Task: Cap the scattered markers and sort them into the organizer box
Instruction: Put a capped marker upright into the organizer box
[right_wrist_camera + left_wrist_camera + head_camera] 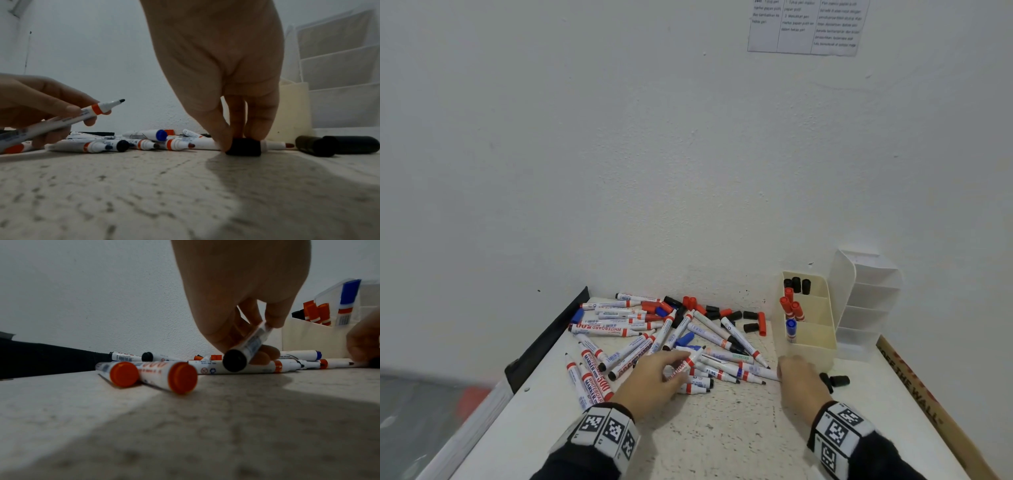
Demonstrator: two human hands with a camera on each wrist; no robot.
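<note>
**Marker lifted in one hand, black cap pinched by the other**

The left hand (654,375) has its fingers and thumb curled round an uncapped marker (61,121), holding it tilted above the heap with its black tip pointing up and away; an orange band sits just behind the tip and the butt end is black. The right hand (799,380) is down on the desk (722,438), thumb and fingers closed on a black cap (243,147) that rests on the surface just in front of the cream organizer box (822,346).

Two more black caps (834,381) lie on the desk just right of that hand. The pile of markers (654,332), most of them uncapped, sprawls across the desk between the hands and the wall, with loose red, black and blue caps scattered along its far edge.

In the organizer box, black-capped markers stand in the far compartment, red-capped ones in the middle, and one blue-capped marker (791,330) in the near one. A white tiered holder (866,301) stands just beside the box on the right, against the wall
</note>
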